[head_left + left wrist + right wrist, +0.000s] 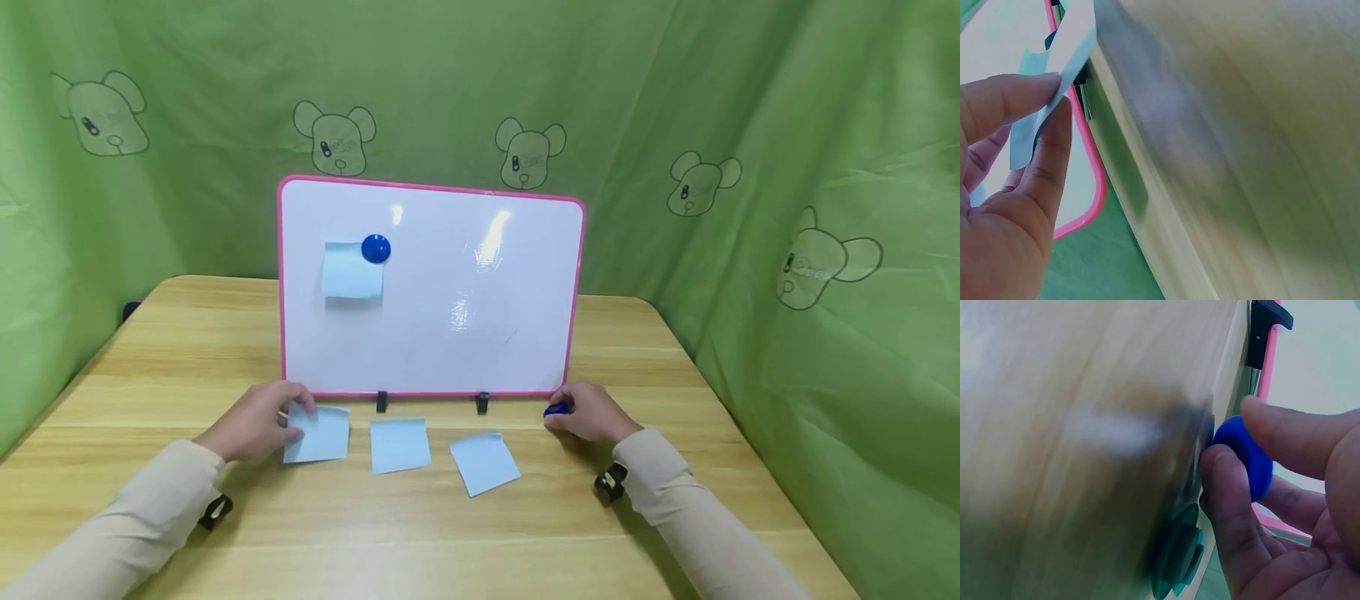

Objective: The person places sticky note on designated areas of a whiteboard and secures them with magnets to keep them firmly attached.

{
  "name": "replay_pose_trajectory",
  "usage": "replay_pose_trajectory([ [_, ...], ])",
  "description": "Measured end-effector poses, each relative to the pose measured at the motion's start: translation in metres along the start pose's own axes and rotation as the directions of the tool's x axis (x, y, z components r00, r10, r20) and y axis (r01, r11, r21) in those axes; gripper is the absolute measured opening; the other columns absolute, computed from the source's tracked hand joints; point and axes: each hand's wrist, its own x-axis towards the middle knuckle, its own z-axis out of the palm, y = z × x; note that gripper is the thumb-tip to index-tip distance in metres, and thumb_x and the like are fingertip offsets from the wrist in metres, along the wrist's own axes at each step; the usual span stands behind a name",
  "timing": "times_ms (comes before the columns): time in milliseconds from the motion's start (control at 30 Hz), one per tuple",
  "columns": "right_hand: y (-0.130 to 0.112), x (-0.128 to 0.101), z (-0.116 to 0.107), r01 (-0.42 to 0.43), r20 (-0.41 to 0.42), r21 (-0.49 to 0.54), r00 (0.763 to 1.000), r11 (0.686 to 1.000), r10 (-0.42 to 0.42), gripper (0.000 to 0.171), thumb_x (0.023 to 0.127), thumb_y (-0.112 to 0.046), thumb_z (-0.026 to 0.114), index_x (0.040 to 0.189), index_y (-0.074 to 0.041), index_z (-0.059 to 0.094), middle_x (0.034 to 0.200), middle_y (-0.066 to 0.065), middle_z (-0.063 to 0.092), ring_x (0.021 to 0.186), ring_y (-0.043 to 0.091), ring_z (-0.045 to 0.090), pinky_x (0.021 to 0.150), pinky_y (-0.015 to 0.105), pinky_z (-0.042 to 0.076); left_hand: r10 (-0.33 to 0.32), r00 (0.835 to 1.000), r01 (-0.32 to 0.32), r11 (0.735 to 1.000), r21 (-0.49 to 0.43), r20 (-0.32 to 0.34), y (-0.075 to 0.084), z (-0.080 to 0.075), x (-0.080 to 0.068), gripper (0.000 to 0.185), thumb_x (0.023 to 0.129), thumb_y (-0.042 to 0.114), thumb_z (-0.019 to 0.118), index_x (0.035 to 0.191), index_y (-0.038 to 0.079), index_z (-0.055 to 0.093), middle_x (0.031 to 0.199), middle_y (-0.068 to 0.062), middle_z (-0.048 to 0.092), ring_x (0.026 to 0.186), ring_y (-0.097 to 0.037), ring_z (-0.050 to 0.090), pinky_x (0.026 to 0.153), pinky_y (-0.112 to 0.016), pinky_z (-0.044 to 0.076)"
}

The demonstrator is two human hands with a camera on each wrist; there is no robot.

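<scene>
My left hand [258,421] pinches a light blue sticky note [326,437] between thumb and fingers at the whiteboard's lower left; the left wrist view shows the note [1072,47] bent in the grip. Beyond the board's lower right corner, my right hand [592,412] holds a round blue magnet [1249,456] between thumb and fingers. A green magnet [1179,553] lies close by on the table in the right wrist view; the hand hides it from the head view. On the whiteboard [450,350], one blue magnet [376,248] sits over the top right corner of another sticky note [351,279].
Two more light blue sticky notes lie on the wooden table [420,542], one in the middle [401,447] and one to its right [486,465]. The pink-framed board stands upright on two black feet [382,402]. Green curtains [450,75] enclose the back and sides.
</scene>
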Motion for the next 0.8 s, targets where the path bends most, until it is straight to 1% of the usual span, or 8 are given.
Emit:
replay_pose_trajectory([
  [133, 0.001, 0.000, 0.000, 0.000, -0.011, 0.039, 1.000, 0.999, 0.001, 0.017, 0.090, -0.019, 0.071, 0.099, -0.005, 0.070, 0.087, 0.002, 0.065, 0.077, 0.018, 0.057, 0.071, 0.035, 0.052, -0.010, 1.000, 0.010, 1.000, -0.019, -0.005, 0.001, -0.002, 0.001, 0.029, 0.074, -0.008, 0.073, 0.098, 0.006, 0.064, 0.101, -0.009, 0.061, 0.087, -0.026, 0.056, 0.076, -0.042, 0.054],
  [200, 0.000, 0.001, -0.001, -0.006, -0.013, 0.068, 1.000, 0.998, 0.007, 0.015, 0.092, -0.020, 0.068, 0.099, -0.006, 0.070, 0.082, 0.003, 0.064, 0.071, 0.018, 0.058, 0.064, 0.033, 0.052, -0.006, 1.000, 0.006, 1.000, -0.017, -0.011, 0.002, -0.003, 0.001, 0.031, 0.075, -0.009, 0.073, 0.101, 0.004, 0.064, 0.103, -0.010, 0.061, 0.087, -0.026, 0.056, 0.077, -0.042, 0.055],
  [233, 0.000, 0.000, -0.002, 0.003, -0.023, 0.066, 1.000, 0.998, -0.001, 0.015, 0.093, -0.020, 0.067, 0.098, -0.007, 0.070, 0.082, 0.003, 0.064, 0.070, 0.017, 0.058, 0.063, 0.033, 0.051, -0.007, 1.000, 0.007, 1.000, -0.016, -0.015, 0.002, -0.003, 0.001, 0.032, 0.075, -0.009, 0.073, 0.103, 0.004, 0.065, 0.103, -0.009, 0.061, 0.087, -0.025, 0.055, 0.076, -0.041, 0.055],
  [300, -0.001, 0.000, -0.003, 0.016, -0.047, 0.061, 0.999, 0.998, -0.013, 0.015, 0.094, -0.022, 0.065, 0.096, -0.009, 0.071, 0.081, 0.002, 0.064, 0.070, 0.017, 0.057, 0.063, 0.033, 0.050, -0.003, 1.000, 0.002, 1.000, -0.018, -0.020, 0.003, -0.003, 0.001, 0.034, 0.075, -0.009, 0.073, 0.106, 0.003, 0.064, 0.101, -0.009, 0.060, 0.086, -0.025, 0.053, 0.075, -0.039, 0.055],
  [433, -0.002, 0.001, -0.004, 0.063, -0.125, 0.024, 0.990, 0.998, -0.059, 0.016, 0.095, -0.022, 0.063, 0.092, -0.008, 0.071, 0.084, 0.001, 0.064, 0.075, 0.018, 0.054, 0.068, 0.034, 0.046, 0.004, 1.000, -0.005, 1.000, -0.025, -0.024, 0.005, -0.004, 0.001, 0.037, 0.076, -0.008, 0.073, 0.111, 0.003, 0.063, 0.102, -0.008, 0.058, 0.086, -0.025, 0.052, 0.073, -0.037, 0.055],
  [633, -0.005, 0.003, -0.006, 0.077, -0.192, 0.078, 0.979, 0.994, -0.061, 0.014, 0.095, -0.017, 0.062, 0.094, -0.005, 0.069, 0.084, 0.003, 0.065, 0.071, 0.016, 0.057, 0.066, 0.032, 0.049, 0.013, 1.000, -0.014, 0.998, -0.053, -0.025, 0.008, -0.006, 0.003, 0.040, 0.078, -0.008, 0.071, 0.115, 0.001, 0.062, 0.109, -0.013, 0.058, 0.087, -0.024, 0.056, 0.071, -0.035, 0.057],
  [800, -0.008, 0.003, -0.007, 0.061, -0.216, 0.099, 0.976, 0.993, -0.038, 0.013, 0.095, -0.017, 0.062, 0.094, -0.005, 0.067, 0.083, 0.004, 0.064, 0.070, 0.017, 0.056, 0.063, 0.032, 0.049, 0.024, 0.999, -0.027, 0.997, -0.067, -0.042, 0.012, -0.007, 0.005, 0.042, 0.077, -0.008, 0.071, 0.117, 0.003, 0.061, 0.113, -0.014, 0.057, 0.086, -0.025, 0.057, 0.069, -0.033, 0.057],
])
